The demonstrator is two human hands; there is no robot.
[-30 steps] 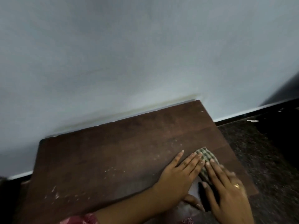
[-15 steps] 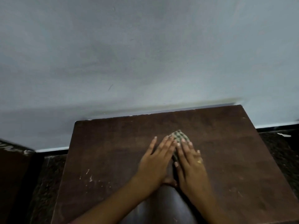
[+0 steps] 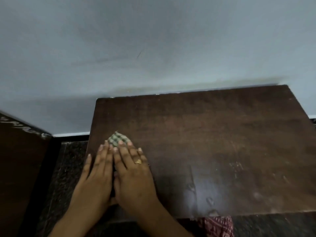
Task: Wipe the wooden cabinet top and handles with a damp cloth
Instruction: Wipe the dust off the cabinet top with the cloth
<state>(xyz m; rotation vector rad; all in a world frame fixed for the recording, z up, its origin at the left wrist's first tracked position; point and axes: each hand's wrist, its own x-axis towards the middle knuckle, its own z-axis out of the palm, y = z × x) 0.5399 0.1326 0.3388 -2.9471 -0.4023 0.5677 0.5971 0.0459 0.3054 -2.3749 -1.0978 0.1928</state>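
The dark wooden cabinet top (image 3: 213, 142) fills the right and middle of the head view, its back edge against the wall. A green-checked cloth (image 3: 118, 138) lies near the top's left edge, mostly covered by my hands. My left hand (image 3: 97, 175) and my right hand (image 3: 131, 173), with a gold ring, lie flat side by side and press the cloth down, fingers straight. Only the cloth's far tip shows beyond my fingertips. A wet sheen marks the wood near the front edge. No handles are in view.
A pale grey wall (image 3: 153, 48) rises behind the cabinet. Another dark wooden piece of furniture (image 3: 18, 159) stands at the left, with a strip of dark speckled floor (image 3: 68, 159) between. Patterned red fabric (image 3: 218, 224) shows below the front edge.
Both hands have slid the cloth leftward across the top, from the right edge through the middle to the left edge. The view has shifted with them.
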